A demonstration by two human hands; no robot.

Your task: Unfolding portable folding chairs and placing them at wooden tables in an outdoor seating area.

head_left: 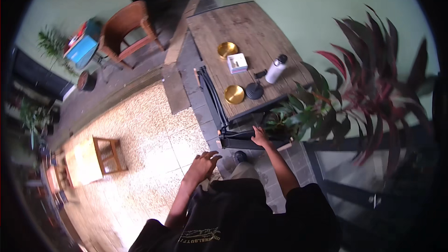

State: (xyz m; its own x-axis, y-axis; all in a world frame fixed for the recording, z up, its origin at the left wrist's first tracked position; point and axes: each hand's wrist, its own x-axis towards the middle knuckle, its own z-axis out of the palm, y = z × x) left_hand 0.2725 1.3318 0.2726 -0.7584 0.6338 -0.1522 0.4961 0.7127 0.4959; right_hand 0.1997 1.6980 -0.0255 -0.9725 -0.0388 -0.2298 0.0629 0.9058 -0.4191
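Observation:
My left hand is in the air over the floor, fingers loosely bent and apart, holding nothing. My right hand is over the black fabric of a folding chair with pale wooden rod ends, its fingers apart. Whether it touches the fabric I cannot tell. The chair stands against the near-left corner of a brown wooden table. On that table are two gold round dishes, a white box, a black round-based stand and a white bottle with a black lid.
A leafy plant with dark red leaves leans over the table's right side. At the far left are a wicker armchair and a small side table with a blue item. A wooden stool stands on the sunlit tiles at left.

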